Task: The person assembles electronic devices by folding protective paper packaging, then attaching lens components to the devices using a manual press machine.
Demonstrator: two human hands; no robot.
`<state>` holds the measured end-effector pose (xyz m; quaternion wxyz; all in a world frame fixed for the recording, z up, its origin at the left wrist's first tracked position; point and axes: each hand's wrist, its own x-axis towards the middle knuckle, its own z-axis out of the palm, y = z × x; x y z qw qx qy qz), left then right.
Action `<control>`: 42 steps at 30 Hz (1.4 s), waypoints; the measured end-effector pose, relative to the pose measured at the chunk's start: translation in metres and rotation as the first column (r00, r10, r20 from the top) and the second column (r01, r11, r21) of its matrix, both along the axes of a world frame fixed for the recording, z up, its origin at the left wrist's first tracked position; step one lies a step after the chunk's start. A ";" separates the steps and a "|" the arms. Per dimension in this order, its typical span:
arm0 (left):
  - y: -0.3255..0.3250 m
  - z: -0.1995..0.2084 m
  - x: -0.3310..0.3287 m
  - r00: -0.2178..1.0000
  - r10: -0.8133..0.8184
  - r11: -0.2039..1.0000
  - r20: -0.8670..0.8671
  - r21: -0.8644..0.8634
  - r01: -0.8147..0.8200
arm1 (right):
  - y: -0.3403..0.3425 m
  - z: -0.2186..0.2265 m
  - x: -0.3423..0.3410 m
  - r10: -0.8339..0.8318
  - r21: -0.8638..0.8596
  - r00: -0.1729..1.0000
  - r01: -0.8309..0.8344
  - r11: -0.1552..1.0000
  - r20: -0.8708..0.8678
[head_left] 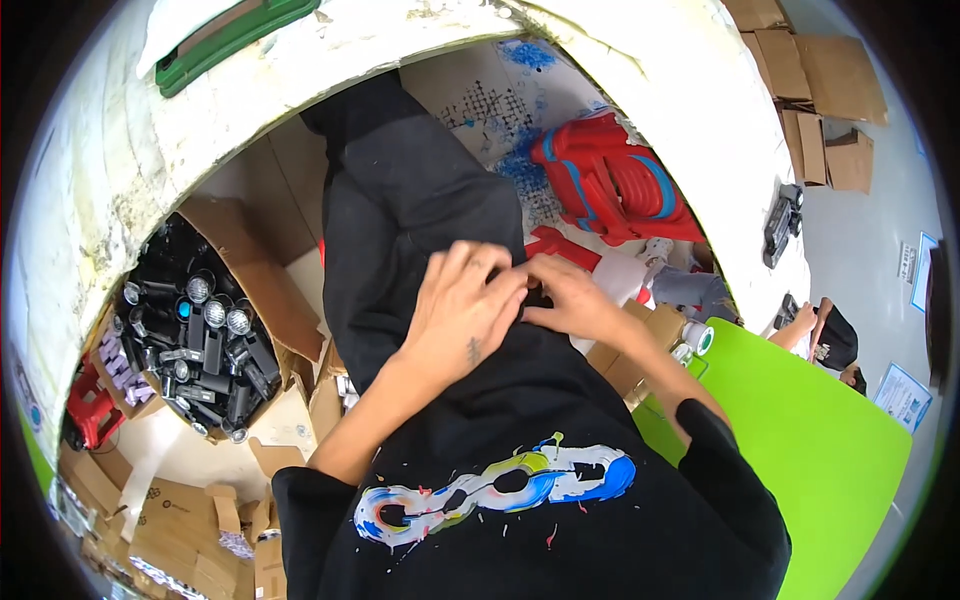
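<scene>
Over my lap, my left hand (464, 308) and my right hand (572, 300) meet at the fingertips. The left fingers are bent and drawn together, its back facing up. Thumb and fingers of the right hand come together close beside them. Whatever they pinch, if anything, is hidden by the fingers and too small to name. Beneath both hands are the black trousers (420, 200) on my legs and the black shirt (500, 400) with a colourful print.
A cardboard box (265, 270) at the left holds many black flashlights (212, 340). In front curves a stained white table edge (655, 75) with a green tray (235, 45). A red and blue bag (615, 180) lies below it. On the right are a lime-green surface (800, 430) and another person (835, 335).
</scene>
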<state>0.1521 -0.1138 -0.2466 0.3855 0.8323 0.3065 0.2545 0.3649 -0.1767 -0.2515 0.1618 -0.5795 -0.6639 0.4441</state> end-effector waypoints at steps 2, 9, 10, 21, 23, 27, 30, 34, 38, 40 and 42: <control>0.014 -0.006 0.013 0.999 -0.015 0.987 -0.029 0.160 0.019 | -0.001 0.009 0.032 0.013 -0.197 1.000 -0.010 0.980 0.018; 0.018 -0.057 0.026 0.924 -0.164 0.959 -0.345 0.165 0.231 | 0.040 0.070 0.069 -0.397 0.057 0.912 0.393 0.918 0.101; 0.016 -0.055 0.029 0.923 -0.184 0.960 -0.338 0.140 0.242 | 0.038 0.080 0.077 -0.564 0.102 0.824 0.557 0.824 0.061; 0.019 -0.063 0.030 0.925 -0.185 0.963 -0.331 0.126 0.238 | -0.048 0.027 0.390 -0.862 0.575 -0.167 0.802 0.164 0.479; 0.016 -0.061 0.038 0.924 -0.197 0.958 -0.329 0.138 0.253 | -0.073 0.027 0.419 -0.874 0.592 -0.199 0.797 0.120 0.444; 0.017 -0.057 0.030 0.952 -0.190 0.969 -0.240 0.108 0.220 | -0.040 0.039 0.365 -0.888 0.703 -0.292 0.710 0.047 0.355; 0.012 -0.047 0.024 0.962 -0.201 0.976 -0.183 0.051 0.213 | -0.011 0.027 0.351 -0.942 0.767 -0.152 0.625 0.144 0.300; 0.009 -0.024 0.012 0.812 -0.567 0.824 -0.137 -0.118 0.555 | 0.041 0.043 0.322 -0.940 0.748 0.212 0.570 0.340 0.266; 0.010 -0.025 0.034 0.860 -0.503 0.861 -0.081 -0.138 0.490 | 0.124 0.047 0.273 -0.861 0.753 0.419 0.456 0.475 0.289; 0.021 -0.015 0.063 0.934 -0.358 0.926 0.004 -0.125 0.356 | 0.156 0.049 0.249 -0.856 0.764 0.417 0.429 0.482 0.305; 0.029 -0.019 0.082 0.974 -0.225 0.972 0.034 -0.056 0.227 | 0.182 0.054 0.231 -0.838 0.770 0.476 0.418 0.482 0.266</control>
